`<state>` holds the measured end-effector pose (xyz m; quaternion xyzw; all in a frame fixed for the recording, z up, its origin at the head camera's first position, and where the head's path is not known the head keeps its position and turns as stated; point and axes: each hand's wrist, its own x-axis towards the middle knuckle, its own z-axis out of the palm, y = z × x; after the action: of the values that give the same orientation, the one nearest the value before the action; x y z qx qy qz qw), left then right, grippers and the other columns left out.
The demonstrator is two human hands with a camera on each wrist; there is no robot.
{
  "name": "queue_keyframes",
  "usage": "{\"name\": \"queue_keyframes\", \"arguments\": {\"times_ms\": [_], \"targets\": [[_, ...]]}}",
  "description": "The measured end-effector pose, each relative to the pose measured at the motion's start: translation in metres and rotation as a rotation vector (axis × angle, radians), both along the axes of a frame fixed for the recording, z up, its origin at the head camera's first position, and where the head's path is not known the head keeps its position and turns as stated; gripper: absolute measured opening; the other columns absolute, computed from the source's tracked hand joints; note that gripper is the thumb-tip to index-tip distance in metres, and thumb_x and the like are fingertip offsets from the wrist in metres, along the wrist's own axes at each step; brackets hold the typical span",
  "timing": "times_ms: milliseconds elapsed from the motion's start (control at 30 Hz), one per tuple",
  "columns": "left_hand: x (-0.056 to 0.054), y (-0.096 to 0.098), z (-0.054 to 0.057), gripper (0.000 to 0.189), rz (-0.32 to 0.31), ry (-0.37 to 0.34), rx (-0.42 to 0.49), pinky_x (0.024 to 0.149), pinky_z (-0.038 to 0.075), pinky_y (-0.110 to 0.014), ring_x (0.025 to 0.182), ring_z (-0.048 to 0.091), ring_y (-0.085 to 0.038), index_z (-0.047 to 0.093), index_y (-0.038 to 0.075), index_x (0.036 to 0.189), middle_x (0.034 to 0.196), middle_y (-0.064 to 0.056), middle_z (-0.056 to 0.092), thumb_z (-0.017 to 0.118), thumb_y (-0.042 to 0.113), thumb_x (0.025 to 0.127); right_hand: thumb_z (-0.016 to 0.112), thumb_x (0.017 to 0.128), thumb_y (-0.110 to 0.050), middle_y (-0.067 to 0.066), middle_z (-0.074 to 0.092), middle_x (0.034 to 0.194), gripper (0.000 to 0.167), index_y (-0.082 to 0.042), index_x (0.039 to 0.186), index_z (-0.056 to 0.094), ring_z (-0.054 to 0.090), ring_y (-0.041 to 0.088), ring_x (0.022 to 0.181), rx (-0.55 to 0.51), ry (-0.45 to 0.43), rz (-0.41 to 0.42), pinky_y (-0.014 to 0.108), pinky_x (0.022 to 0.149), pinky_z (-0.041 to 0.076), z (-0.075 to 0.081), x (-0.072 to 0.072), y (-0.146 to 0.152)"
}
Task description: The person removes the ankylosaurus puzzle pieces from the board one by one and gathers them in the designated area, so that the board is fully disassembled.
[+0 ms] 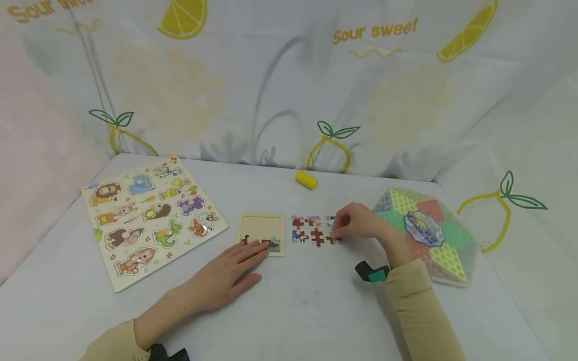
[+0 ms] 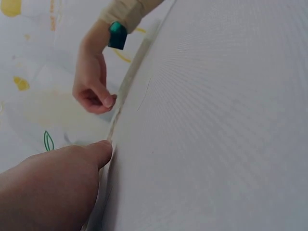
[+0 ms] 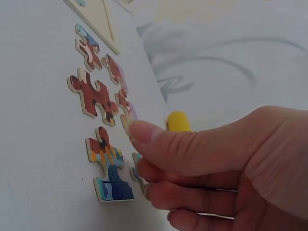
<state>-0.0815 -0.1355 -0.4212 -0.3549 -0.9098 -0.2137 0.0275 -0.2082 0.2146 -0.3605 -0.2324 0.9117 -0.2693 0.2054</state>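
My left hand (image 1: 228,273) lies flat with extended fingers across the lower part of a small wooden puzzle tray (image 1: 262,218). Printed brown and green puzzle pieces (image 1: 274,246) show in the tray beside the fingertips, which hide part of it. My right hand (image 1: 358,221) hovers at the right end of several loose jigsaw pieces (image 1: 317,237). In the right wrist view, its thumb and index finger stand apart, fingers loosely bent. A piece (image 3: 135,169) partly shows behind the index fingertip; contact is unclear. A blue-and-orange piece (image 3: 111,168) lies close by.
A large animal peg board (image 1: 155,215) lies at the left. On the right sits a clear-lidded box (image 1: 431,233) with coloured panels, near my right forearm. Behind the loose pieces lies a yellow cylinder (image 1: 306,180). A printed curtain (image 1: 253,90) hangs along the table's back edge.
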Motion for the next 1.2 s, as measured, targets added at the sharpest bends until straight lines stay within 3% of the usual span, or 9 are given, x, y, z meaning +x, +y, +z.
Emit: {"name": "queue_keyframes", "arguments": {"times_ms": [167,367,533,667,733,900,1033,1200], "targets": [[0.000,0.000,-0.001,0.055,0.004,-0.009,-0.010,0.122,0.026,-0.044,0.149,0.032,-0.023,0.044,0.015,0.152,0.161,0.003,0.035,0.053,0.038,0.103,0.078,0.087,-0.016,-0.002,0.070,0.080,0.006,-0.011,0.088,0.074,0.060,0.016,0.076,-0.122,-0.026,0.021,0.031,0.073,0.051,0.002,0.003,-0.006],[0.001,-0.001,-0.001,0.054,-0.006,-0.007,0.000,0.122,0.026,-0.045,0.149,0.033,-0.024,0.044,0.015,0.152,0.161,0.002,0.035,0.053,0.038,0.104,0.076,0.090,-0.019,0.002,0.071,0.093,0.017,-0.007,0.101,0.073,0.064,0.019,0.082,-0.272,-0.026,0.047,0.031,0.077,0.055,-0.001,0.006,-0.020],[0.001,-0.001,-0.002,0.054,-0.015,0.004,0.004,0.122,0.026,-0.046,0.148,0.033,-0.026,0.044,0.014,0.152,0.161,0.001,0.035,0.052,0.038,0.104,0.076,0.090,-0.024,-0.001,0.072,0.094,0.017,-0.012,0.101,0.074,0.065,0.017,0.078,-0.300,-0.041,0.077,0.030,0.070,0.056,-0.005,0.014,-0.057],[0.000,-0.001,0.000,0.054,-0.003,-0.024,0.003,0.123,0.026,-0.046,0.148,0.033,-0.026,0.044,0.014,0.152,0.161,0.001,0.036,0.051,0.038,0.104,0.075,0.091,-0.021,-0.002,0.072,0.094,0.017,-0.009,0.103,0.073,0.067,0.016,0.081,-0.337,-0.055,0.164,0.029,0.073,0.056,0.000,0.016,-0.094],[-0.001,0.000,0.002,0.053,0.013,-0.054,0.003,0.123,0.025,-0.046,0.149,0.033,-0.025,0.045,0.015,0.151,0.160,0.001,0.037,0.050,0.039,0.105,0.074,0.092,-0.019,-0.001,0.072,0.097,0.018,-0.006,0.105,0.072,0.067,0.013,0.086,-0.355,-0.049,0.209,0.027,0.080,0.056,0.001,0.015,-0.111],[0.001,0.000,0.006,0.052,0.044,-0.111,0.011,0.122,0.026,-0.048,0.148,0.034,-0.027,0.047,0.015,0.150,0.158,-0.003,0.041,0.048,0.040,0.105,0.070,0.094,-0.013,0.004,0.073,0.099,0.016,-0.003,0.107,0.071,0.067,0.009,0.084,-0.352,-0.055,0.277,0.021,0.082,0.056,-0.006,0.015,-0.142],[0.001,0.001,0.006,0.048,0.073,-0.111,0.046,0.120,0.031,-0.048,0.146,0.038,-0.027,0.052,0.014,0.146,0.155,-0.002,0.045,0.050,0.037,0.105,0.069,0.094,-0.007,0.006,0.072,0.097,0.015,-0.003,0.108,0.070,0.065,0.008,0.077,-0.342,-0.010,0.246,0.019,0.073,0.054,-0.017,0.017,-0.147],[-0.003,0.001,0.006,0.032,0.112,-0.066,0.151,0.111,0.044,-0.044,0.134,0.051,-0.021,0.064,0.012,0.130,0.142,-0.001,0.056,0.057,0.027,0.102,0.066,0.095,-0.007,0.004,0.071,0.097,0.017,-0.006,0.111,0.069,0.062,0.006,0.076,-0.301,-0.005,0.162,0.018,0.069,0.051,-0.027,0.020,-0.150]]}}
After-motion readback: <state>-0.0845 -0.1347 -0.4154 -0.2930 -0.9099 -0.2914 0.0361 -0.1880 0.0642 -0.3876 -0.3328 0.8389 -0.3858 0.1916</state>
